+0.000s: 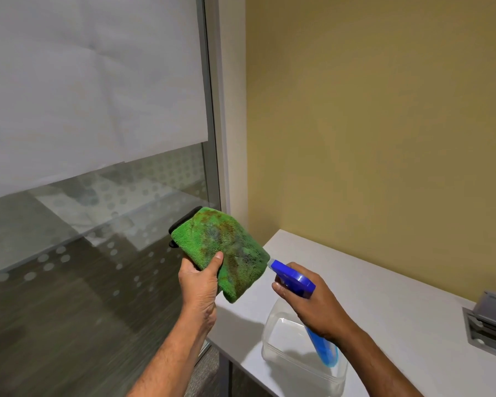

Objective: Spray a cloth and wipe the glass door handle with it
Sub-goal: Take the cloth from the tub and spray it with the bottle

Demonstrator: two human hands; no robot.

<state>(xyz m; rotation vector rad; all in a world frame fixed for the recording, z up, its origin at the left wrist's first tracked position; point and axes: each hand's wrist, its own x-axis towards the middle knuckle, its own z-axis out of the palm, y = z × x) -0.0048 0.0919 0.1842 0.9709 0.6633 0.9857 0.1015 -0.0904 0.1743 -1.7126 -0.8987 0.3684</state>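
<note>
Head view, left hand [198, 279] gripping cloth [226, 250], right hand [312, 305] gripping spray bottle [294, 277], over white counter [384, 282]

Spray bottle [324, 349] neck hidden by right hand [312, 305] (trigger too).

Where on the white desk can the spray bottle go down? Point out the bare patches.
Bare white desk lies between the yellow wall and the clear plastic tub, up to the grey cable hatch. The near corner is crowded by the tub.
</note>
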